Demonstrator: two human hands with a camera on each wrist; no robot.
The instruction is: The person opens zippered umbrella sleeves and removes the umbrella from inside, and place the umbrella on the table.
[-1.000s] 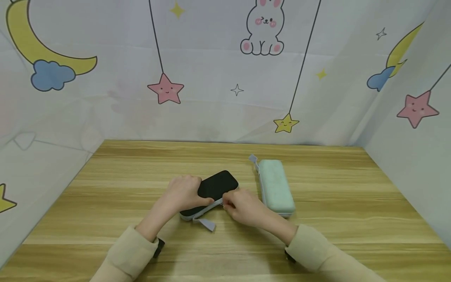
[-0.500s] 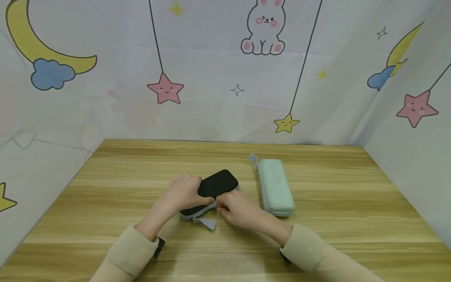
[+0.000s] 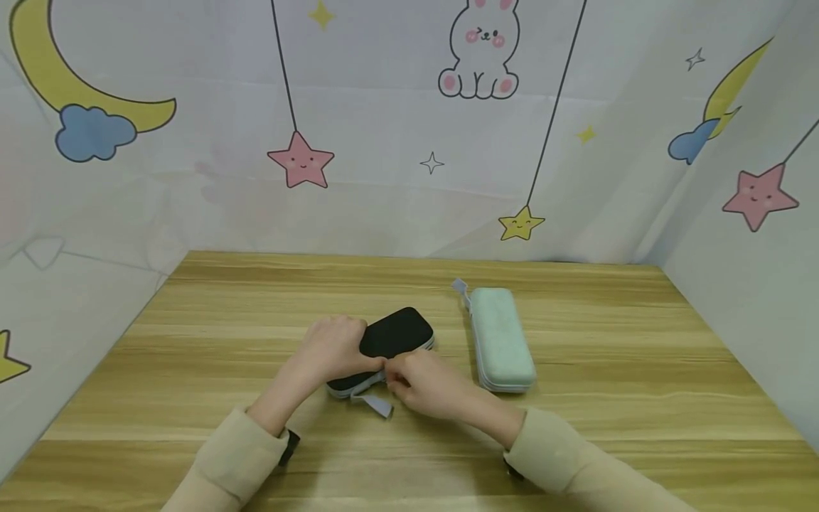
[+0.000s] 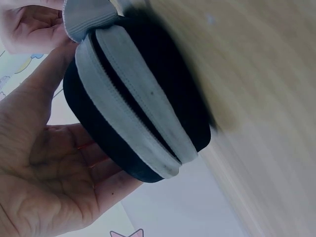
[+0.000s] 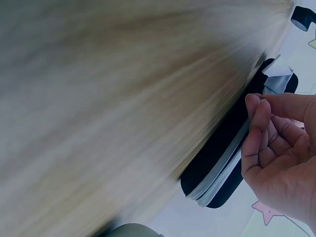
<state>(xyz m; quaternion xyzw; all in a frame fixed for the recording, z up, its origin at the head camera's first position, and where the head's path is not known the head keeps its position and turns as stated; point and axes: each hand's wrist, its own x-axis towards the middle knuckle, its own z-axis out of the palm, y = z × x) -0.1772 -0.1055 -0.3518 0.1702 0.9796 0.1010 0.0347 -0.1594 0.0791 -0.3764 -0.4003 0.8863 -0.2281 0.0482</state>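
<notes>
A black zippered case (image 3: 398, 334) with grey zipper tape lies slantwise on the table. My left hand (image 3: 334, 350) grips it across its left part, thumb on the near long edge, fingers over the far side. My right hand (image 3: 425, 384) pinches at the zipper on the near edge, just beside the left thumb; the zipper pull is mostly hidden by the fingertips. In the left wrist view the grey tapes (image 4: 143, 98) stand apart with a dark gap between them. A grey fabric loop (image 3: 375, 405) sticks out from the case's near left end.
A mint-green zippered case (image 3: 502, 340) lies right of the black one, its grey loop (image 3: 459, 286) pointing to the back left. The wood-grain table (image 3: 256, 291) ends at a printed fabric curtain (image 3: 384, 213) behind and at the sides.
My right hand has slid left along the black case's near edge, up to the left thumb. More zipper edge shows at the right. The left hand and both cases have stayed in place.
</notes>
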